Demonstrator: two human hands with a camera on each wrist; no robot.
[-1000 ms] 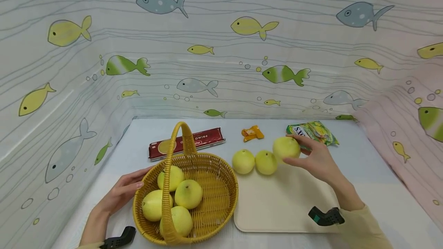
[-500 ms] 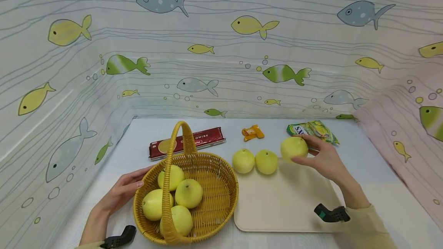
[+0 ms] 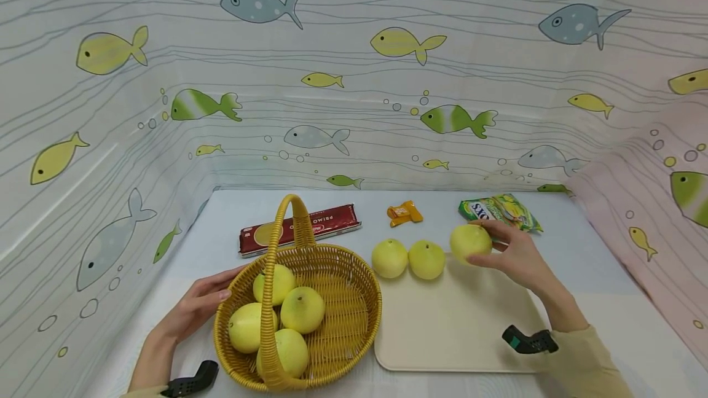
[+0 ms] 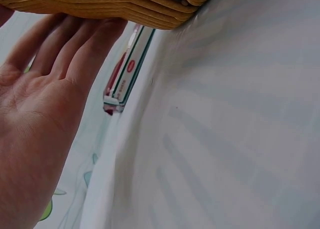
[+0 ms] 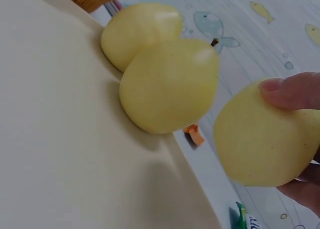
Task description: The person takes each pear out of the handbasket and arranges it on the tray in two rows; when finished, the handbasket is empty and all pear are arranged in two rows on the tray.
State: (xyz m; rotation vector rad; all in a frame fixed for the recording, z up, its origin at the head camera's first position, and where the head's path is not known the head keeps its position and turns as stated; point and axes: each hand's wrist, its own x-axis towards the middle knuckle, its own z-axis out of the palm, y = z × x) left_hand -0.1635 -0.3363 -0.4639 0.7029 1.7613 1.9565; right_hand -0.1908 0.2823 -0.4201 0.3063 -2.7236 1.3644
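My right hand (image 3: pixel 511 257) holds a yellow pear (image 3: pixel 470 243) over the back part of a cream tray (image 3: pixel 459 324), thumb and fingers on opposite sides of it. In the right wrist view the held pear (image 5: pixel 267 139) hangs apart from two other pears (image 5: pixel 170 86) that touch each other on the tray. My left hand (image 3: pixel 193 303) rests against the left wall of a golden wicker basket (image 3: pixel 343 318) with a tall handle. Its fingers (image 4: pixel 75 54) reach out fairly straight to the wicker in the left wrist view. Several pears (image 3: pixel 301 310) lie in the basket's left half.
Behind the basket lies a long dark red biscuit pack (image 3: pixel 332 220). A small orange packet (image 3: pixel 404 212) is at the back middle, and a green snack bag (image 3: pixel 500 210) lies behind my right hand. Fish-printed cloth (image 3: pixel 354 78) encloses the back and sides.
My right hand has carried the pear a little to the right, away from the two pears on the tray, then slightly lower. The left hand and basket have stayed put.
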